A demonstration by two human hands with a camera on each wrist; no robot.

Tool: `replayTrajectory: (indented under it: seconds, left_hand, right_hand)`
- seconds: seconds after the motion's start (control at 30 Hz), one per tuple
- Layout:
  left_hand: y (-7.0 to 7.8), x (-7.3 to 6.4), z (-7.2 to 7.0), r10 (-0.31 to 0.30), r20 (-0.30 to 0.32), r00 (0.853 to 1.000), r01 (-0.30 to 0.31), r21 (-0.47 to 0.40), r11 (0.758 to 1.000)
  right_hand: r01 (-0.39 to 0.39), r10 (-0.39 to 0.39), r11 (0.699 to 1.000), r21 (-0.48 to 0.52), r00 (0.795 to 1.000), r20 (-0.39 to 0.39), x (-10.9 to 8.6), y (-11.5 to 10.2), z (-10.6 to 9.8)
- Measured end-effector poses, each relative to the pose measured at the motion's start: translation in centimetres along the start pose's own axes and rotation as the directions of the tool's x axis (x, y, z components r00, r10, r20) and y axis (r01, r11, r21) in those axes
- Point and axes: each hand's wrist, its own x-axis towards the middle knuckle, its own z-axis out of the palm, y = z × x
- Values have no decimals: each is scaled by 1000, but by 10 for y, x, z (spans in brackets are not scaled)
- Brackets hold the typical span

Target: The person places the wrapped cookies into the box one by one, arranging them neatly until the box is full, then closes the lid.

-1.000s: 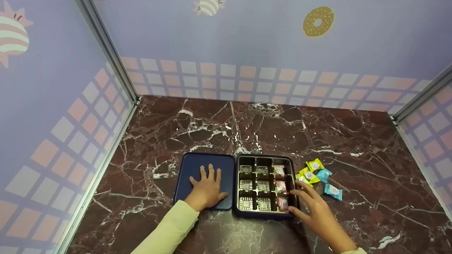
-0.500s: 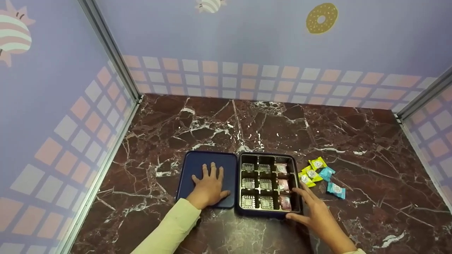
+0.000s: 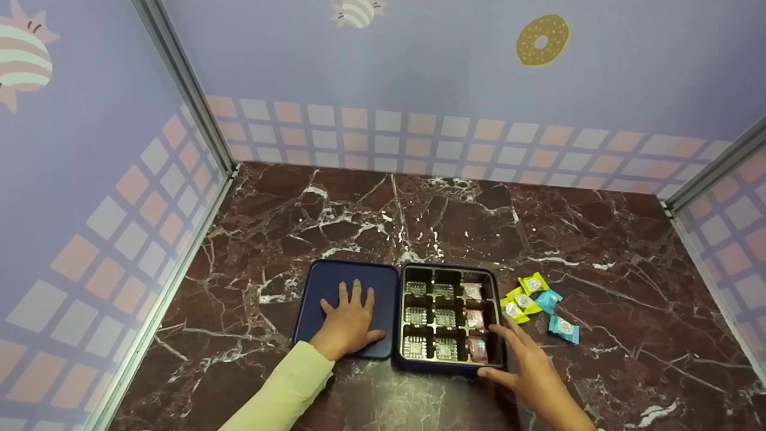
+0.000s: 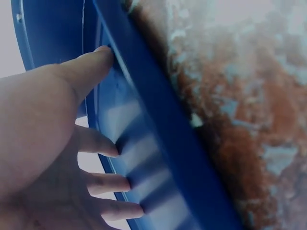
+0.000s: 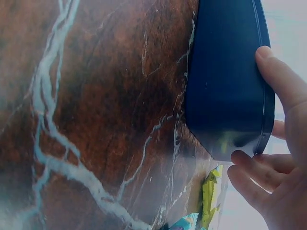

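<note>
Marbled counter, lower centre: left hand flat on the navy lid, fingers released; right hand grips the box corner; one sideways slip could scatter those yellow candies.

Kinda glossy dark red-brown marble-look surface with white veins, and it's carrying a flat navy rounded-square lid. A navy nine-compartment square box is sitting right beside that, with small shiny yellow wrapped packets and light-blue wrapped packets lying nearby.
</note>
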Motion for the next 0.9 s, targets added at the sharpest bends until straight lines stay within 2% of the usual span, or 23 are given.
replayTrajectory:
  seconds: [0.2, 0.4, 0.63, 0.77, 0.9]
  left_hand:
    - [-2, -3, 2, 7, -16, 1000, -8, -23, 1000]
    - [0, -3, 2, 16, -26, 1000, -16, -1, 1000]
    - [-3, -2, 0, 13, -32, 999, -14, -6, 1000]
    - [-4, -2, -3, 19, -21, 1000, -19, -17, 1000]
    - [-5, -1, -6, 20, 6, 1000, -20, -21, 1000]
  right_hand:
    - [13, -14, 1000, -15, 999, -37, -4, 2, 3]
    - [43, -46, 999, -33, 994, -96, -4, 4, 0]
    - [0, -8, 998, -60, 991, -130, -3, 8, -10]
    - [6, -20, 996, -88, 987, -162, -3, 13, -14]
    - [46, -70, 993, -112, 973, -218, -1, 19, -19]
